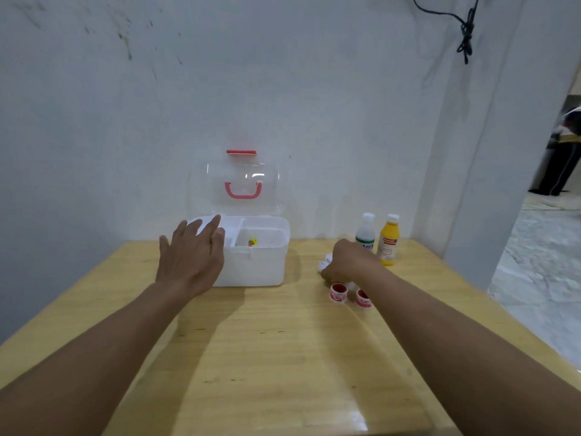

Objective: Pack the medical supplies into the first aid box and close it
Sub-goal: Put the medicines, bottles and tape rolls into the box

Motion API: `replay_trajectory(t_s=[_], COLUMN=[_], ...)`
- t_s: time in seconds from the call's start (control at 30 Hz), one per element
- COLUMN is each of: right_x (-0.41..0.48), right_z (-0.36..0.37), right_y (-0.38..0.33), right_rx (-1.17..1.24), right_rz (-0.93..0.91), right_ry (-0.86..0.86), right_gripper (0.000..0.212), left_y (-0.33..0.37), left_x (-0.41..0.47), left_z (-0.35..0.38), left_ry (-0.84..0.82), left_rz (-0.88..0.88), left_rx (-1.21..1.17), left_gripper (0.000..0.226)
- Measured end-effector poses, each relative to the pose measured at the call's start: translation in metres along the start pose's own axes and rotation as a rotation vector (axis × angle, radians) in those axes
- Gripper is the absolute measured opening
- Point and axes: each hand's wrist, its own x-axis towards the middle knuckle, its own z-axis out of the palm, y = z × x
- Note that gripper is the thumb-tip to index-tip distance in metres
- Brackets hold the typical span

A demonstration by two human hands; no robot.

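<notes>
A white first aid box point(261, 265) stands open at the back of the table, its clear lid point(242, 187) with a red handle leaning upright against the wall. A small colourful item point(252, 242) lies inside. My left hand point(191, 253) hovers with fingers spread over the box's left front corner. My right hand point(349, 261) is curled down on small white items point(325, 262) right of the box; what it grips is hidden. Two red-and-white tape rolls point(338, 292) point(363, 298) lie just in front of it. A white bottle point(365, 232) and a yellow bottle point(388, 240) stand behind.
The wooden table point(283, 357) is pushed against a white wall. Its right edge drops off to a tiled floor. A black cable point(465, 29) hangs on the wall at top right. A person point(562, 152) stands in the doorway at far right.
</notes>
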Motion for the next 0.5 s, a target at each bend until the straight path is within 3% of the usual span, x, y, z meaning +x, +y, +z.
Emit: replay_trajectory(t_s=[0.27,0.37,0.5], right_x=[0.000,0.003,0.005], right_z=[-0.027,-0.046,-0.064], right_y=[-0.004,-0.013,-0.040], right_rx=[0.089,0.176,0.263], right_rz=[-0.045,-0.155,-0.366], right_ry=[0.084,0.146,0.105], right_gripper=[0.033,0.033,0.035], left_y=[-0.009,-0.010,-0.011], left_x=[0.009,0.006,0.005], left_z=[-0.003,-0.001,0.000], left_ry=[-0.009,-0.035,-0.045], left_rz=[0.023,0.049,0.040], left_rx=[0.039,0.151,0.116], left_gripper=[0.055,0.056,0.057])
